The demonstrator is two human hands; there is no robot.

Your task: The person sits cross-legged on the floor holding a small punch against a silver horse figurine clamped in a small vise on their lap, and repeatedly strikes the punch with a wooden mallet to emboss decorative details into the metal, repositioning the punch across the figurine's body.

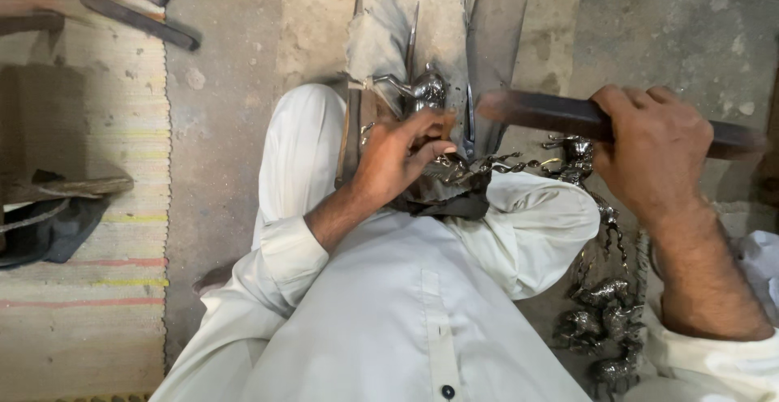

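1. Left hand (398,159): located at frame centre, just above the person's white-clothed lap. The fingers are curled around a small shiny metal figurine (426,94), pressing it down against a worn wooden block (406,21) that runs toward the top centre of the frame.
2. Right hand (653,146): located at right of centre. The fingers are clenched around a long dark flat file (552,114), which lies nearly level; its blurred far end sits just right of the figurine.
3. Metal figurine: positioned at upper centre, partly covered by the left thumb and fingers. A thin metal spike (412,33) rises from it toward the top edge.
4. A twisted metal chain piece (503,164) lies between the two hands, touching the white sleeve.
5. A heap of similar shiny metal castings (604,321) rests at lower right, beside the right forearm.
6. A striped woven mat (89,288) covers the left side of the frame; two dark flat tools (138,17) lie at upper left.
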